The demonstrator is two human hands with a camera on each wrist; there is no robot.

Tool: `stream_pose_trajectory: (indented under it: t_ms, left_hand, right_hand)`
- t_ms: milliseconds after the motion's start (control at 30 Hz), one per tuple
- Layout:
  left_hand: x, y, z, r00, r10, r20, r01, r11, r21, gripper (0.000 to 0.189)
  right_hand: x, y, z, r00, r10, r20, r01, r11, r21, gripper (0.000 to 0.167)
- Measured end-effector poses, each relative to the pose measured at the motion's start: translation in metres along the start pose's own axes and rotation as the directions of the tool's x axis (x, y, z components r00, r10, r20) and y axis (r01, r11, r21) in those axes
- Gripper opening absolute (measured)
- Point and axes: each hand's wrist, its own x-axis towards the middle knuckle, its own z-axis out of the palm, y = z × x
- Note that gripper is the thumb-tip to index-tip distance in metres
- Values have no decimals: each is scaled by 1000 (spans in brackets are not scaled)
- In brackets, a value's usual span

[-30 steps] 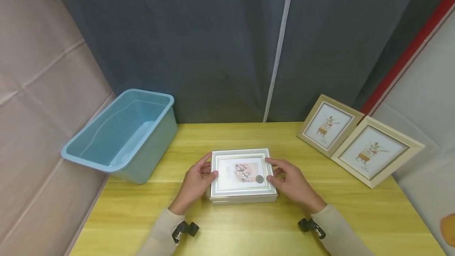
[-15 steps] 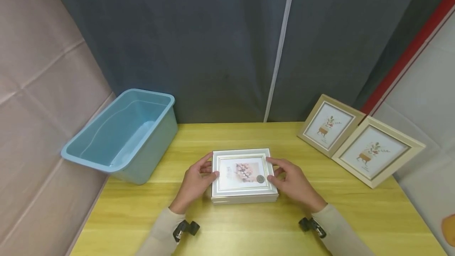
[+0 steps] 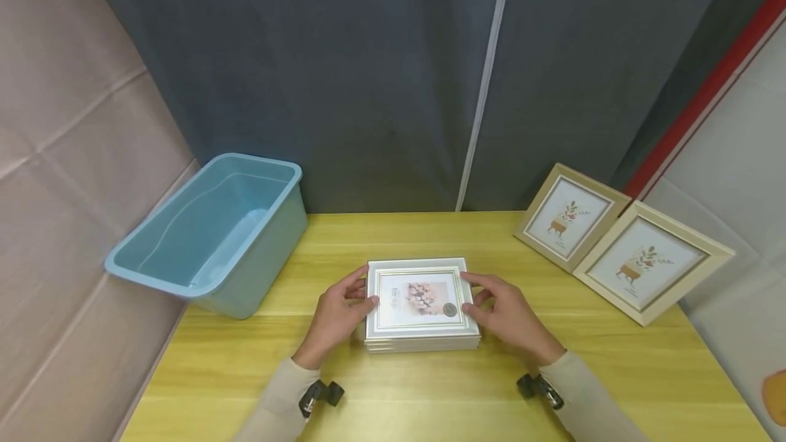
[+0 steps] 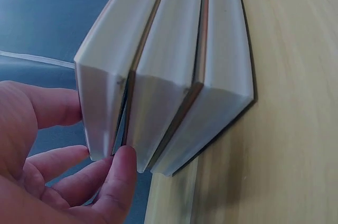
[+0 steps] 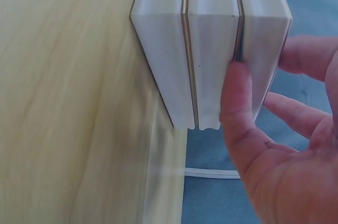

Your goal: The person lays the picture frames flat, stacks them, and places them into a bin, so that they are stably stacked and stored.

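Three white picture frames lie flat in a stack at the middle of the table, the top picture frame (image 3: 420, 299) showing a pink flower print with a round dark sticker. My left hand (image 3: 336, 316) pinches its left end, thumb on the upper face. On the opposite end my right hand (image 3: 508, 314) grips the same way. In the right wrist view a fingertip (image 5: 237, 76) sits at the seam under the top frame. A narrow gap shows between the top and middle picture frame (image 4: 163, 81) in the left wrist view. The lower two frames are mostly hidden from above.
A blue plastic bin (image 3: 270, 230) with bare insides stands at the back left of the wooden table (image 3: 430, 394). Two beige picture frames with plant prints, one smaller (image 3: 534, 227) and one larger (image 3: 678, 292), stand propped at the back right. A dark curtain (image 3: 338, 87) hangs behind.
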Motion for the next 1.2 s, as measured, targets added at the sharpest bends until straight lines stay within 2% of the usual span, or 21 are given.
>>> stream_pose_trajectory:
  t_ms: [433, 767, 933, 1033, 1200]
  left_hand:
    - [1, -5, 0, 1000, 0, -8, 0, 999, 33, 56]
    - [0, -5, 1, 1000, -9, -8, 10, 999, 42, 53]
    - [-2, -6, 1, 1000, -11, -5, 11, 999, 46, 52]
    - [-3, -7, 1, 1000, -4, -6, 4, 999, 44, 49]
    - [-2, -8, 1, 1000, 1, 0, -1, 999, 32, 46]
  right_hand:
    - [7, 5, -4, 999, -1, 34, 2, 1000, -10, 57]
    - [9, 4, -10, 999, 39, 38, -40, 999, 25, 52]
    - [11, 0, -16, 998, 55, 27, -55, 998, 6, 52]
    - [13, -3, -20, 999, 44, 18, -44, 999, 0, 51]
    - [14, -5, -29, 1000, -27, 3, 27, 1000, 2, 48]
